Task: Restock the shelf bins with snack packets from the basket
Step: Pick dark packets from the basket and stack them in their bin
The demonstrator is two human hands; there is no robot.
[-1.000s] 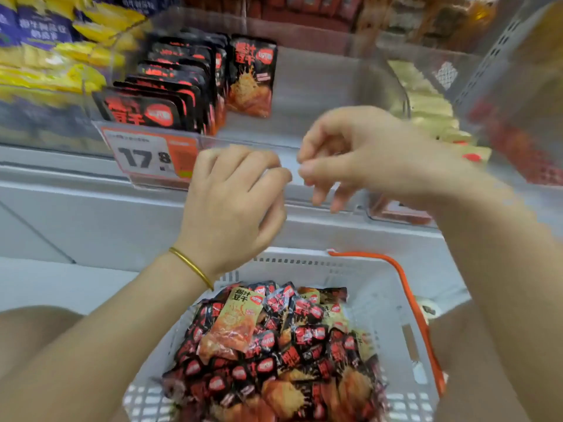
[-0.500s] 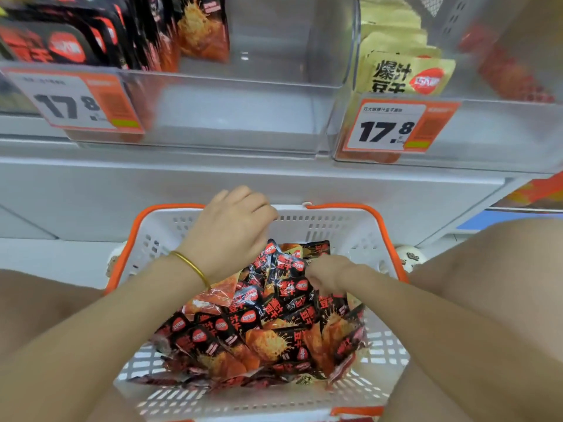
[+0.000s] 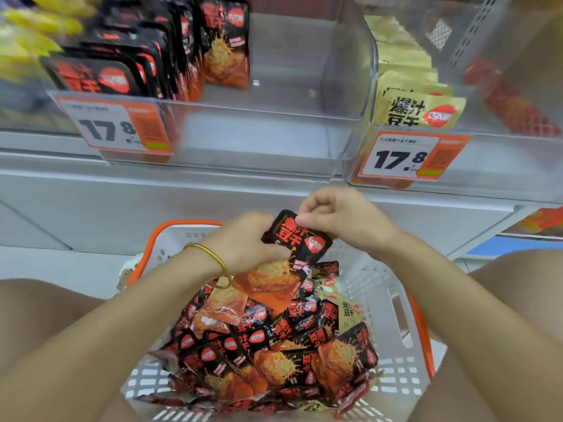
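gripping the lower left side of a black-and-red packet [image 3: 300, 239] with curled fingers, the left hand [image 3: 246, 242] wears a gold bangle [image 3: 210, 254] at the wrist. the right hand [image 3: 344, 220] pinches the same packet's top edge between thumb and forefinger. the packet hangs just above the far end of the white basket [image 3: 380, 287], over a heap [image 3: 274, 345] of similar ones. on the shelf above, a clear bin [image 3: 304, 141] holds upright black packets [image 3: 146, 65] at its left; the bin beside it holds yellow packets [image 3: 417, 111].

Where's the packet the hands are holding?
Middle of the head view: left hand and right hand hold the packet above the far end of the white basket, below the shelf.
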